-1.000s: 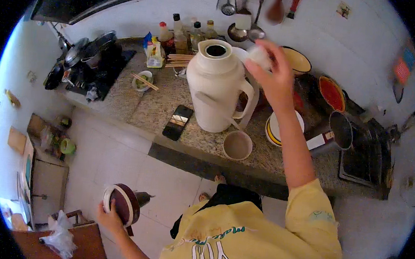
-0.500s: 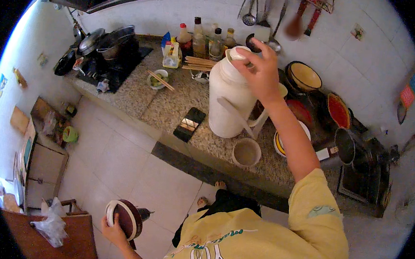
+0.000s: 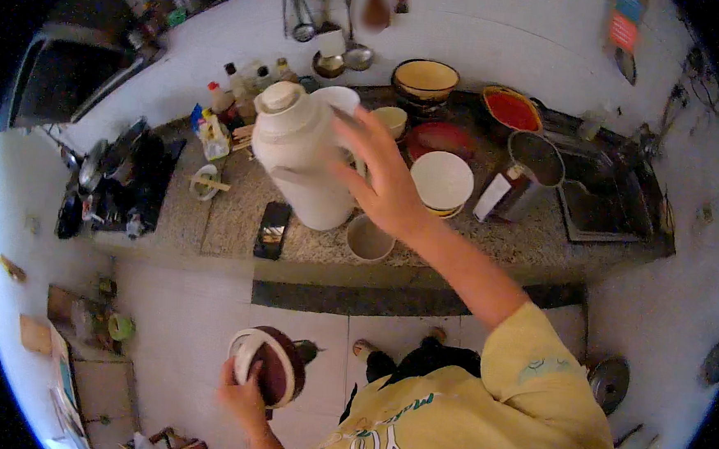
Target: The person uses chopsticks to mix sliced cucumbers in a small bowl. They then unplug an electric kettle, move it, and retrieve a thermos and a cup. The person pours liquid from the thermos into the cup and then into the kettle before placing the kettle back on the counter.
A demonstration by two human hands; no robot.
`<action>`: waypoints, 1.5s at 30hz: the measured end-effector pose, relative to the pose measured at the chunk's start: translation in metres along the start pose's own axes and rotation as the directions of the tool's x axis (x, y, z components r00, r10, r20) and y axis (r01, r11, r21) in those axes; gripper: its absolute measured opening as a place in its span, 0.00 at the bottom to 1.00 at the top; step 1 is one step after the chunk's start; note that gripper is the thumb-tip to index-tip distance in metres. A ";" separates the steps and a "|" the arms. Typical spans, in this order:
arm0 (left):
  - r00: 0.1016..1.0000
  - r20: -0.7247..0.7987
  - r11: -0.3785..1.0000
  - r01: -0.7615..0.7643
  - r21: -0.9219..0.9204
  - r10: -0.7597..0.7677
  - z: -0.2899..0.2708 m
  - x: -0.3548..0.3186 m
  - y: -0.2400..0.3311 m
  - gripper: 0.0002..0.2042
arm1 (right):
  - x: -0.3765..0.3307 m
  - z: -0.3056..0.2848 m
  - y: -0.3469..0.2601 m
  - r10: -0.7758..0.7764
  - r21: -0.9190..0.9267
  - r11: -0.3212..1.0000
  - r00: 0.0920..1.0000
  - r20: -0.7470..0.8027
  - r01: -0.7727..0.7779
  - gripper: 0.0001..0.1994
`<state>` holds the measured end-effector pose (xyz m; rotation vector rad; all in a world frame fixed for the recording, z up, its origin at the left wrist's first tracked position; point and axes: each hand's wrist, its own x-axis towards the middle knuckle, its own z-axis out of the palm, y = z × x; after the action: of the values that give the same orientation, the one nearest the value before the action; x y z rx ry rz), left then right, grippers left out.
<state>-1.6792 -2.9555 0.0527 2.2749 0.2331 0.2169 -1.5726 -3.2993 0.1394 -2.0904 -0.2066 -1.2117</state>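
Observation:
My right hand (image 3: 389,177) is just right of a tall white thermos flask (image 3: 309,168) on the counter, near its upper part and handle. Its fingers are spread and somewhat blurred, with nothing visibly held. A pale round cap (image 3: 280,96) sits on top of the flask. Low on the left, my left hand (image 3: 244,394) grips a round, dark red piece with white rims (image 3: 280,372), tilted on edge; its exact kind is unclear. In front of the flask stand a small greyish bowl (image 3: 370,238) and a black phone (image 3: 273,229).
Right of my hand are a white bowl (image 3: 442,180), a red basket (image 3: 512,109), a metal pot (image 3: 536,157) and the sink (image 3: 599,210). Bottles (image 3: 240,90) and a small bowl with chopsticks (image 3: 204,184) stand left, beside the stove (image 3: 148,179). Ladles (image 3: 358,57) hang on the wall.
My right hand has left the flask's cap and moved to the right side of the flask. The view has turned toward the right. My left hand still holds the red piece.

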 end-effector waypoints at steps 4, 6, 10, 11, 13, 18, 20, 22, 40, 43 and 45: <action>0.966 0.200 0.979 -0.131 -0.160 0.161 0.049 -0.022 0.060 0.18 | -0.077 -0.123 -0.016 0.375 0.085 0.855 0.723 0.580 -0.512 0.10; 0.929 0.286 0.950 -0.156 -0.271 0.234 0.079 -0.042 0.092 0.19 | -0.120 -0.182 -0.015 0.359 -0.014 0.837 0.529 0.769 -0.547 0.12; 0.851 0.349 0.873 -0.227 -0.431 0.393 0.143 -0.089 0.177 0.16 | -0.197 -0.289 -0.017 0.473 -0.295 0.762 0.184 0.862 -0.577 0.18; 0.839 0.346 0.809 -0.174 -0.562 0.421 0.166 -0.104 0.196 0.15 | -0.216 -0.314 -0.016 0.531 -0.327 0.743 0.219 0.818 -0.584 0.18; 0.851 0.309 0.663 -0.060 -0.746 0.425 0.210 -0.146 0.236 0.11 | -0.252 -0.359 -0.014 0.632 -0.377 0.701 0.282 0.722 -0.605 0.18; 0.785 0.549 0.447 0.397 -0.802 0.287 0.261 -0.229 0.314 0.11 | -0.290 -0.413 0.031 0.816 0.030 0.485 0.465 0.343 -0.874 0.22; 0.725 0.587 0.324 0.492 -0.808 0.361 0.275 -0.247 0.320 0.13 | -0.281 -0.424 0.047 0.874 0.319 0.338 0.421 0.244 -0.886 0.22; 0.685 0.656 0.324 0.572 -0.754 0.318 0.287 -0.239 0.311 0.15 | -0.258 -0.429 0.058 0.896 0.594 0.230 0.406 0.180 -0.771 0.21; 0.463 0.762 0.289 0.732 -0.616 0.453 0.370 -0.207 0.280 0.24 | -0.238 -0.441 0.221 0.867 0.562 0.076 0.333 0.371 -0.823 0.25; 0.592 0.773 0.313 0.707 -0.634 0.230 0.367 -0.204 0.288 0.22 | -0.211 -0.426 0.232 0.828 0.411 -0.149 0.113 0.549 -0.899 0.30; 0.696 0.683 0.302 0.617 -0.727 0.222 0.366 -0.206 0.269 0.23 | -0.195 -0.423 0.229 0.818 -0.084 0.095 0.029 0.574 -0.992 0.33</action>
<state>-1.7680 -3.4435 0.0017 0.9091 -0.0177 -0.5684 -1.8715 -3.7011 0.0022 -1.5118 0.6769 0.2670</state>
